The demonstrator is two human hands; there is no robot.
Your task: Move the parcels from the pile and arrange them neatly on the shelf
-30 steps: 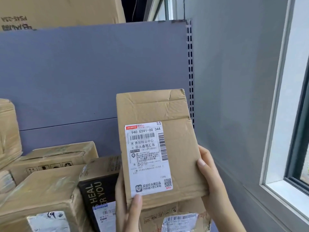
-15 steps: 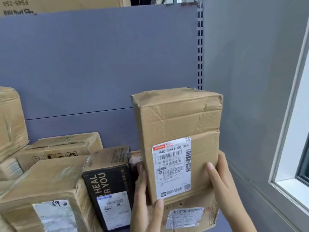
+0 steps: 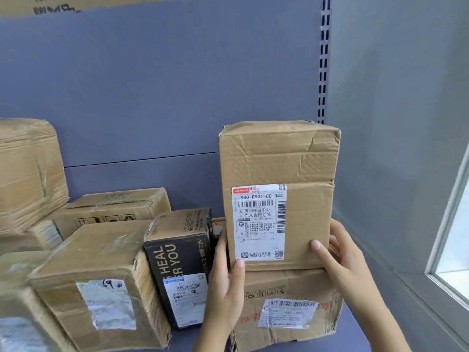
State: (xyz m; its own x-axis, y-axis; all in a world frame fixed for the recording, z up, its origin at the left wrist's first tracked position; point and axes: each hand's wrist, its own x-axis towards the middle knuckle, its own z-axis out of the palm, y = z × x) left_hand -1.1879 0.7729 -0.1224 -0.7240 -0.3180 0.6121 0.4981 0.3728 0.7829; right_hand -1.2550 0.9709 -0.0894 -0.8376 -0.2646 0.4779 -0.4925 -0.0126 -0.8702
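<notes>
Your left hand (image 3: 223,275) and right hand (image 3: 347,260) grip the upright labelled parcel (image 3: 279,174) at right of frame, standing on a crumpled box (image 3: 286,308) on the shelf (image 3: 352,336).

Creased matt cardboard parcel (image 3: 279,161), white paper label (image 3: 259,222); black box (image 3: 177,260) slightly glossy; shelf panel (image 3: 152,85) smooth matt.

We see a tall creased brown cardboard parcel (image 3: 279,158), white label facing us, standing upright on a crumpled brown cardboard carton (image 3: 286,283) at the right end of the grey shelf (image 3: 157,92).
</notes>
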